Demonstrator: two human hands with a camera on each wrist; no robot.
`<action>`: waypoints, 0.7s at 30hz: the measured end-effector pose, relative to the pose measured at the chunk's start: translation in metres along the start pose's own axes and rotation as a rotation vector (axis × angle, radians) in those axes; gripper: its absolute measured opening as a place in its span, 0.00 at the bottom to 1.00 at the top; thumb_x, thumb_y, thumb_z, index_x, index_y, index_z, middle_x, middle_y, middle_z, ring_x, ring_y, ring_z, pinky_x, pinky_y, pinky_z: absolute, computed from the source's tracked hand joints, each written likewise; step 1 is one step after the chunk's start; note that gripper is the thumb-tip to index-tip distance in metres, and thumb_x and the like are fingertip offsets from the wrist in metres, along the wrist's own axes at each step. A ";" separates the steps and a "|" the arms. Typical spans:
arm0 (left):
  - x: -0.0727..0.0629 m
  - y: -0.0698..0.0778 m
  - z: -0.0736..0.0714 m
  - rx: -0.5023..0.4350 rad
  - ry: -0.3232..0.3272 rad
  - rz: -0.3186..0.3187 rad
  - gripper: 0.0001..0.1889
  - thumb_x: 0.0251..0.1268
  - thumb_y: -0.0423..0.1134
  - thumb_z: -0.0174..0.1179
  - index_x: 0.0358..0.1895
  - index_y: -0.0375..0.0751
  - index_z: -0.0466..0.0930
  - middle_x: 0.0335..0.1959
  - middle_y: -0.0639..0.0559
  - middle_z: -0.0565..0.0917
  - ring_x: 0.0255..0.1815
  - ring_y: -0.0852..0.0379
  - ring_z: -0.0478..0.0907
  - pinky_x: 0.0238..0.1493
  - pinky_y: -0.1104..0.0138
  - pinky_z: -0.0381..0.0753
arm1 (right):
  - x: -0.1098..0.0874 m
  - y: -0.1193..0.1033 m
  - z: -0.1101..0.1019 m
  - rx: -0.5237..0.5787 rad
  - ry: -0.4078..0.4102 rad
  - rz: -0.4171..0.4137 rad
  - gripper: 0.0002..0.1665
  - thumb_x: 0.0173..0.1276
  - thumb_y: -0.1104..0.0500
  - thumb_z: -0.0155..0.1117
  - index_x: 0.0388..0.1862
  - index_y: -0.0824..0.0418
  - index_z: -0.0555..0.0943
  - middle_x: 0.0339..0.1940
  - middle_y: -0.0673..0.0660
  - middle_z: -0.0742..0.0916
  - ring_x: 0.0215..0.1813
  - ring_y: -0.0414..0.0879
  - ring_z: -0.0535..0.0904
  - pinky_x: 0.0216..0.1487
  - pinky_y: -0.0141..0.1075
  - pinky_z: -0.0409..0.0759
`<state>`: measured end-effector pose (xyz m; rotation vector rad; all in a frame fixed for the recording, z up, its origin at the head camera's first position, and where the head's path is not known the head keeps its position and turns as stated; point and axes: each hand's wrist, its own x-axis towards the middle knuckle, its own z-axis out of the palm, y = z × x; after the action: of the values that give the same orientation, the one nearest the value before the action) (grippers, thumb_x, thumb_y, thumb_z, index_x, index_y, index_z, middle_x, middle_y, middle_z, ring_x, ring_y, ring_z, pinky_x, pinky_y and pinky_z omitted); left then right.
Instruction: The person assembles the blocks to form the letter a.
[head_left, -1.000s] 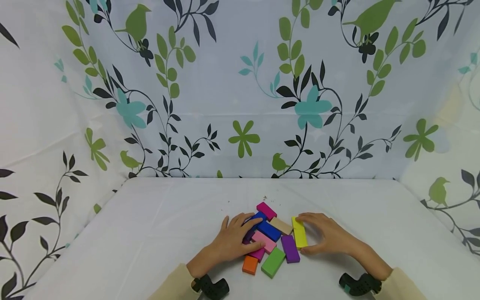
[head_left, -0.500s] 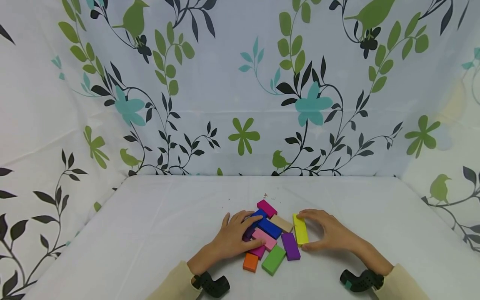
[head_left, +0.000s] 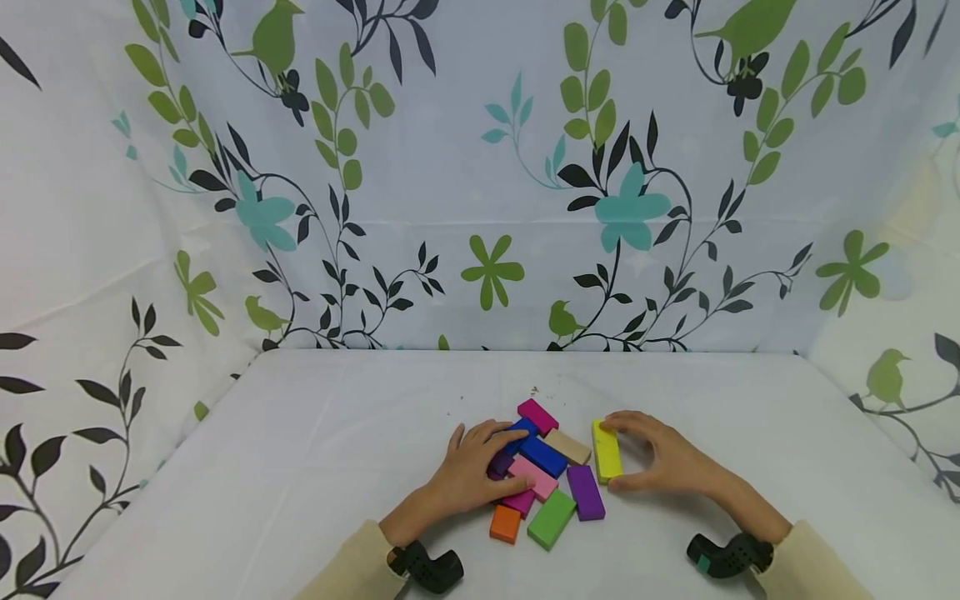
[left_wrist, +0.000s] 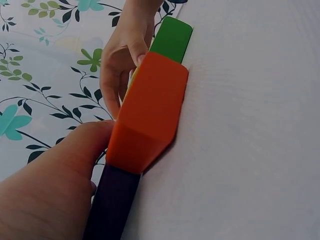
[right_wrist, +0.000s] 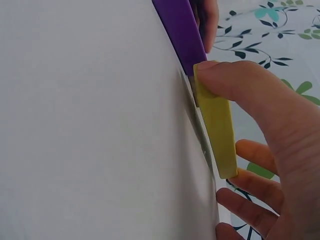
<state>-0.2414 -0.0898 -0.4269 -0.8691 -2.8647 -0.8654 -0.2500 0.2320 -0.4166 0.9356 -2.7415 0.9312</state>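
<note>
My right hand (head_left: 667, 457) pinches a yellow block (head_left: 607, 451) lengthwise, thumb on the near end and fingertips at the far end. In the right wrist view a gap shows between the yellow block (right_wrist: 218, 130) and the white table, so it looks lifted slightly. My left hand (head_left: 474, 471) rests spread over the left side of a cluster of blocks. Its thumb lies on a pink block (head_left: 534, 477) and its index finger on a blue block (head_left: 522, 431). A dark purple block (head_left: 499, 463) is partly hidden beneath that hand.
Around these lie a second blue block (head_left: 543, 456), a magenta block (head_left: 538, 414), a tan block (head_left: 567, 447), a purple block (head_left: 586, 492), a green block (head_left: 552, 519), an orange block (head_left: 506, 524) and another magenta block (head_left: 520, 502). Patterned cloth (head_left: 420, 167) hangs behind the white table (head_left: 337, 433).
The right hand has moved the yellow block slightly away from the purple block, to the right and farther back. The left hand has stayed on the cluster. The head view has shifted a little.
</note>
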 end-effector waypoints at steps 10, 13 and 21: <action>0.000 -0.001 -0.001 -0.007 0.006 0.002 0.34 0.60 0.60 0.62 0.69 0.53 0.70 0.71 0.46 0.67 0.74 0.41 0.56 0.69 0.34 0.40 | 0.009 0.005 -0.006 0.002 0.012 -0.020 0.40 0.50 0.45 0.79 0.61 0.59 0.77 0.63 0.63 0.77 0.49 0.50 0.74 0.40 0.34 0.73; 0.000 -0.001 -0.002 -0.010 0.004 0.004 0.34 0.60 0.60 0.62 0.69 0.52 0.70 0.71 0.46 0.67 0.74 0.40 0.56 0.69 0.33 0.40 | 0.012 0.007 -0.007 0.010 0.016 -0.023 0.40 0.50 0.47 0.79 0.61 0.60 0.77 0.63 0.64 0.77 0.47 0.49 0.74 0.39 0.33 0.73; -0.001 -0.003 0.000 -0.010 0.008 0.015 0.34 0.60 0.61 0.61 0.69 0.52 0.70 0.70 0.46 0.67 0.74 0.41 0.57 0.69 0.34 0.40 | 0.021 0.015 -0.006 0.018 0.005 -0.033 0.39 0.51 0.48 0.78 0.60 0.61 0.76 0.63 0.66 0.76 0.46 0.49 0.74 0.39 0.33 0.73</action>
<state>-0.2418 -0.0923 -0.4281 -0.8839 -2.8457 -0.8809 -0.2763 0.2339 -0.4137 0.9764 -2.7097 0.9526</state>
